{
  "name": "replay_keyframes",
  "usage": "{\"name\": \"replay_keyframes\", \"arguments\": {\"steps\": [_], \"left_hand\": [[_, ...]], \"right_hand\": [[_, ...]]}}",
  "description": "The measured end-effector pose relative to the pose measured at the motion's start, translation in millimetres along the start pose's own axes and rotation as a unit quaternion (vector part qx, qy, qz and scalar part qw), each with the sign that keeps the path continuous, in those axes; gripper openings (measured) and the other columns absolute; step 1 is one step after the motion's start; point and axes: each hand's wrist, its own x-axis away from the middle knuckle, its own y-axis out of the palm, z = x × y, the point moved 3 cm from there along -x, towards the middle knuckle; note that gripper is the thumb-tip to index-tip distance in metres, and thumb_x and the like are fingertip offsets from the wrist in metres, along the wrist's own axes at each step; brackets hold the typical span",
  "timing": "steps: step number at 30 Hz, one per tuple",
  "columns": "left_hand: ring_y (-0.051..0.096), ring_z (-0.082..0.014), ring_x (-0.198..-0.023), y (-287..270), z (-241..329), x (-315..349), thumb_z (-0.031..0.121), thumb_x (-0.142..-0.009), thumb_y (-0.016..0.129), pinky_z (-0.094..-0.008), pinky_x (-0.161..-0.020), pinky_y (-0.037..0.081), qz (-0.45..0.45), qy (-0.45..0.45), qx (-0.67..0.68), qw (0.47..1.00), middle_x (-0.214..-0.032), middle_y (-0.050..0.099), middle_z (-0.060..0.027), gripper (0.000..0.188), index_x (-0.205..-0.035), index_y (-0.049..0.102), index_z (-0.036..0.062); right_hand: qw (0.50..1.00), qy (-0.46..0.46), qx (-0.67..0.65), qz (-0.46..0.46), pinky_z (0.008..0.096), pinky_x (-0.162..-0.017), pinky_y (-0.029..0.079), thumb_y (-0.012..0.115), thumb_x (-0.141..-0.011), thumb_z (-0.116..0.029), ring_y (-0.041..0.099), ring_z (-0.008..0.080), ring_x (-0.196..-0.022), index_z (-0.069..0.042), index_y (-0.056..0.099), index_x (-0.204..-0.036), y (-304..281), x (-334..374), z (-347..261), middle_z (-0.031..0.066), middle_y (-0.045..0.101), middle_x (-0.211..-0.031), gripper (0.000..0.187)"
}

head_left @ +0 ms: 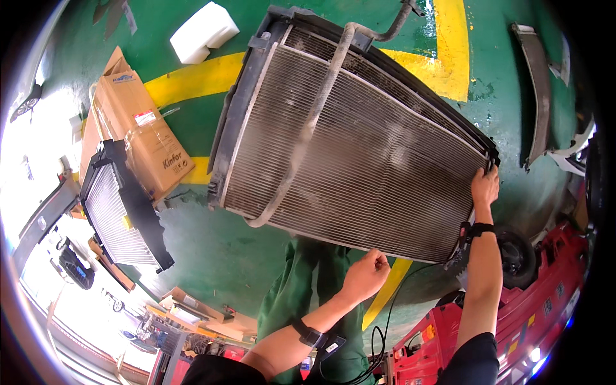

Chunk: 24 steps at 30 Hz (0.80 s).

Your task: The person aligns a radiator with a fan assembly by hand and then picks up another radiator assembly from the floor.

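Note:
A large, dusty car radiator (359, 160) with dark plastic end frames is tilted in front of my legs. Across its left part runs a bent grey metal pipe (308, 131), curving past the top edge. My right hand (486, 186) is wrapped around the radiator's right end, near the upper corner. Just below the lower edge is my left hand (367, 276), its fingers curled closed; what they hold, if anything, is hidden. Whether the left hand touches the radiator I cannot tell.
At left a cleaner radiator (119, 215) with a black shroud leans near a brown cardboard box (144, 131). White foam (204, 33) lies beyond. A red wheeled machine (513, 321) and black cable (388, 314) are at lower right. A dark curved panel (536, 96) lies far right.

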Motion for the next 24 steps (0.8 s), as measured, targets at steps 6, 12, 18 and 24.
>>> {"name": "replay_keyframes", "arguments": {"steps": [6, 12, 18, 24], "left_hand": [[0.066, -0.0281, -0.081, -4.9, 3.9, 1.2, 0.019, -0.087, 0.058, -0.0387, -0.072, 0.05, -0.011, 0.018, 0.006, 1.0, -0.086, 0.066, -0.01, 0.017, -0.096, 0.056, 0.0037], [0.064, -0.0193, -0.078, -15.3, -4.4, 1.5, 0.018, -0.088, 0.06, -0.0317, -0.072, 0.05, 0.031, 0.031, -0.029, 0.999, -0.085, 0.066, -0.0066, 0.017, -0.098, 0.059, 0.0041], [0.066, -0.0203, -0.075, -39.2, -18.9, 0.6, 0.019, -0.089, 0.06, -0.0324, -0.07, 0.051, 0.099, 0.034, 0.015, 0.994, -0.081, 0.067, -0.009, 0.018, -0.095, 0.059, 0.0019], [0.064, -0.0144, -0.073, -50.1, -60.8, -10.3, 0.023, -0.089, 0.062, -0.0305, -0.067, 0.05, 0.194, 0.083, 0.029, 0.977, -0.077, 0.066, -0.0082, 0.027, -0.102, 0.064, -0.0013]], "right_hand": [[0.938, -0.245, -0.24, -0.056, 0.0452, -0.095, 0.047, 0.057, -0.095, -0.024, 0.06, 0.0391, -0.111, 0.0, 0.061, -0.119, -52.3, 14.6, -171.1, 0.0224, 0.064, -0.117, 0.035], [0.928, -0.303, -0.15, -0.158, 0.0504, -0.111, 0.03, 0.054, -0.095, -0.035, 0.051, 0.0358, -0.124, -0.003, 0.049, -0.134, -57.0, 53.0, -277.2, 0.0196, 0.058, -0.129, 0.051], [0.93, -0.27, -0.24, -0.071, 0.0464, -0.11, 0.034, 0.058, -0.093, -0.027, 0.049, 0.0372, -0.125, -0.002, 0.05, -0.133, -60.4, 80.5, -260.3, 0.0192, 0.054, -0.133, 0.048], [0.931, 0.001, -0.355, -0.084, 0.0389, -0.083, 0.051, 0.06, -0.09, -0.013, 0.065, 0.0305, -0.092, -0.002, 0.063, -0.107, -82.3, 167.6, -109.1, 0.0154, 0.068, -0.101, 0.021]]}}
